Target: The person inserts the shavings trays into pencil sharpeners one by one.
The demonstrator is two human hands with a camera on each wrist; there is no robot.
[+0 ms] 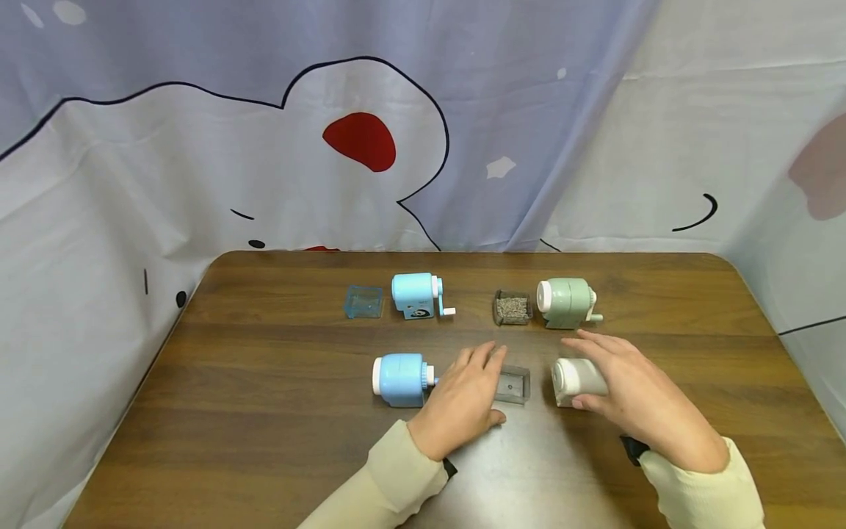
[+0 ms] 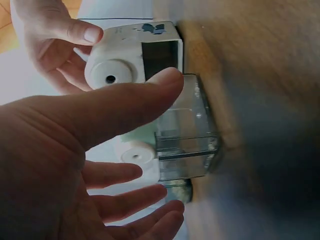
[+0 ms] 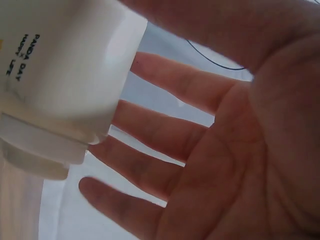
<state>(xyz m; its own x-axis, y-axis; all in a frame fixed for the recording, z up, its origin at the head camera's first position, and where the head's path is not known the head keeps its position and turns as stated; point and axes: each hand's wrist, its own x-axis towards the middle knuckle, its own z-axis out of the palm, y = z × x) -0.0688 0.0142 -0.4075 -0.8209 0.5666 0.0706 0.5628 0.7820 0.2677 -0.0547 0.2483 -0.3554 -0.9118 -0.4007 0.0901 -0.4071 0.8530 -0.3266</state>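
My right hand [image 1: 637,397] is at a white crank pencil sharpener [image 1: 581,378], thumb at its near side and fingers extended along the far side. In the right wrist view those fingers look straight and spread beside the sharpener body [image 3: 70,65]. A dark drawer opening shows in its front in the left wrist view. My left hand [image 1: 459,400] hovers by a clear grey shavings drawer [image 1: 526,386], fingers spread and nearly straight. From the left wrist, its thumb overlaps the drawer [image 2: 185,132]. The left hand partly hides the drawer and the crank of a blue sharpener [image 1: 402,380].
At the back stand a light blue sharpener [image 1: 413,294] beside its blue clear drawer [image 1: 363,303], and a green sharpener [image 1: 566,303] beside a drawer [image 1: 512,308] holding shavings. All are on a brown wooden table [image 1: 264,441], with a printed curtain [image 1: 198,162] behind its far edge.
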